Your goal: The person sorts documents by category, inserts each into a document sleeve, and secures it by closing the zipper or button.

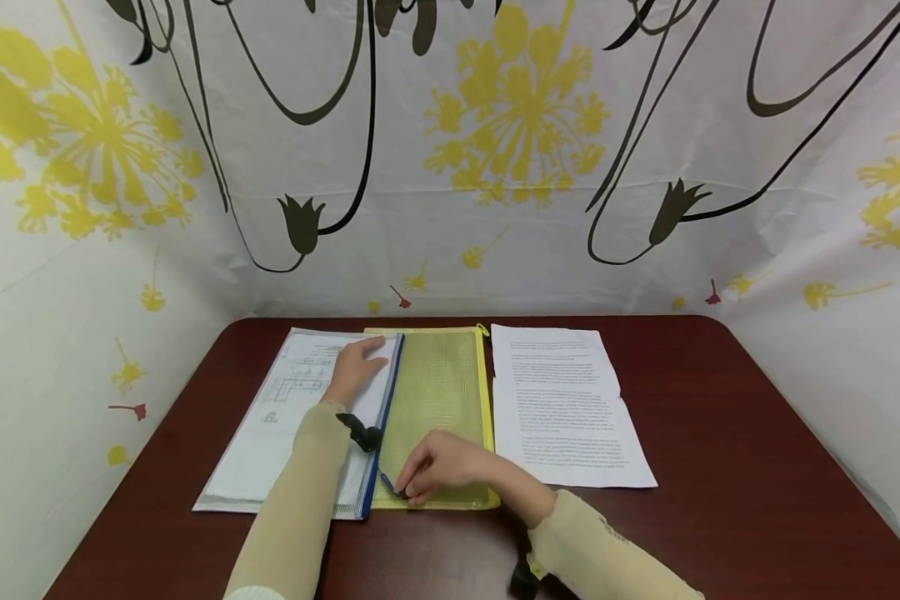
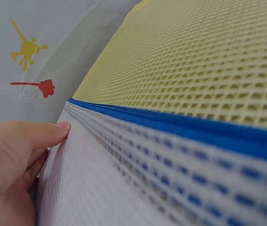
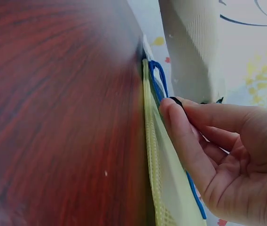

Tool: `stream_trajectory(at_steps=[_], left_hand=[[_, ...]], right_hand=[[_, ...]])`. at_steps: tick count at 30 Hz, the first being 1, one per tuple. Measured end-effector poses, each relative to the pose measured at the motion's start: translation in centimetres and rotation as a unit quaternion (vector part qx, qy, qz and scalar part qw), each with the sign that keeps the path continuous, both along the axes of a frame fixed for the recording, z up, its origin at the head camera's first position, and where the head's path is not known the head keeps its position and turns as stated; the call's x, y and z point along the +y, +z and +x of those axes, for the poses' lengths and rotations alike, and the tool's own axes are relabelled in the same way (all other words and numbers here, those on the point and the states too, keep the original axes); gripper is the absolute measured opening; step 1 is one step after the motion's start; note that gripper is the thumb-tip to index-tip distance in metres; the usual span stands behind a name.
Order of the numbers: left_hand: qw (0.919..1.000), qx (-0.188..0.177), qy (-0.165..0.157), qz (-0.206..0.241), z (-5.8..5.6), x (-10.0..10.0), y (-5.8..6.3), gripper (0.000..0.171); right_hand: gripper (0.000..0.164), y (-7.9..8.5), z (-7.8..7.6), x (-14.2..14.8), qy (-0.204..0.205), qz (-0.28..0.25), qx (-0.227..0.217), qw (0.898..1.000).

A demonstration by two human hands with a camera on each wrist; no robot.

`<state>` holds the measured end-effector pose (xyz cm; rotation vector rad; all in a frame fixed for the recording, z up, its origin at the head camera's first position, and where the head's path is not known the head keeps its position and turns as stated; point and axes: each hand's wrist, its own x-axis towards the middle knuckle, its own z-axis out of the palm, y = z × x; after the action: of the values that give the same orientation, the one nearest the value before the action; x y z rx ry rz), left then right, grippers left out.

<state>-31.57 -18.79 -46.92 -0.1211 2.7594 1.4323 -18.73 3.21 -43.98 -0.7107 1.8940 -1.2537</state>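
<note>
Evidently, blue cord (image 3: 163, 77), black end (image 3: 176, 101) between right fingers (image 3: 183, 134)

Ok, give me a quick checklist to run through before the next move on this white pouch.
1. Left hand touching the white pouch: ok, at its far end.
2. Right hand pinching the small dark tab: ok.
3. Blue zip fully closed: cannot tell.
4. Yellow pouch clear of the white one: not ok, it's partly underneath.
5. Printed page clear of the white pouch: ok, off to the right.
</note>
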Motion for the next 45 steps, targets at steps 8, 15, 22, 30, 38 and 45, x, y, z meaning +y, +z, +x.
stream_trajectory(at_steps=[8,15,22,30,38,45], left_hand=[[1.0,0.0,0.001,-0.004,0.0,0.0,0.1,0.05],[1.0,-0.008,0.005,-0.002,-0.1,0.0,0.0,0.051],[0.9999,-0.011,0.006,-0.001,-0.2,0.0,-0.1,0.051],[1.0,-0.006,0.005,-0.001,-0.3,-0.1,-0.2,0.052],[0.9997,-0.02,0.012,0.005,-0.1,0.1,-0.2,0.058],[0.9998,-0.01,-0.006,-0.016,0.1,0.1,-0.1,0.063]], right_hand=[[0.014,0.1,1.2,0.0,0.058,-0.015,-0.044,0.997],[0.013,0.0,2.1,-0.2,0.117,-0.017,-0.068,0.991],[0.013,0.0,2.4,-0.4,0.134,0.005,-0.063,0.989],[0.012,-0.1,2.6,-0.1,0.122,-0.005,-0.05,0.991],[0.013,0.2,2.9,0.7,0.104,-0.014,-0.051,0.993],[0.016,0.1,2.9,1.6,0.085,-0.017,-0.062,0.994]])
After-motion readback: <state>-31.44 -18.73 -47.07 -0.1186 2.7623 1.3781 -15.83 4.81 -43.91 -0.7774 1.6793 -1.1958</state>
